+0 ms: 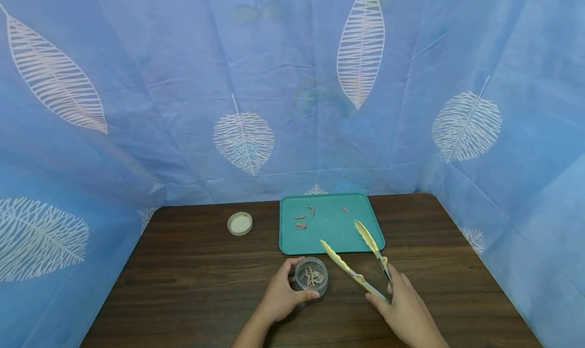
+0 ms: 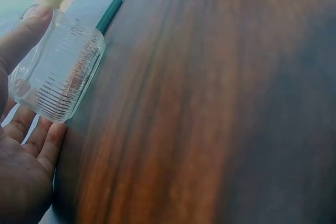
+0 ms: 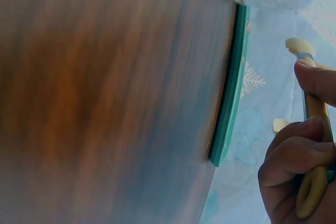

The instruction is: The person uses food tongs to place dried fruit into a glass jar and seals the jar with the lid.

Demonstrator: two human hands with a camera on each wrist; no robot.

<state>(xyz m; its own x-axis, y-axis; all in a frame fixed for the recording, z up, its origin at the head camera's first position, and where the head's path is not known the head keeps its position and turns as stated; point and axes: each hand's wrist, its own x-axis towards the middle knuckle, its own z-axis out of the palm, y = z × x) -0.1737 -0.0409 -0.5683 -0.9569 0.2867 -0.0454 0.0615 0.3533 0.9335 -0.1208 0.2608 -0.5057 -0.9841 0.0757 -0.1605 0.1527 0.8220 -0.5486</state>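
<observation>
My left hand grips a small clear glass jar around its side, thumb in front and fingers behind. Several pinkish, worm-like pieces lie inside it. In the left wrist view the ribbed jar wall shows between thumb and fingers. My right hand holds a pair of tongs with cream scalloped tips, their arms spread wide with nothing between them. One tip overlaps the near right part of a teal tray in the head view. Similar pinkish pieces lie scattered on the tray.
A round pale lid lies on the dark wooden table, left of the tray. Behind the table and along both sides hangs a blue curtain with white leaf prints. The tray sits near the table's far edge.
</observation>
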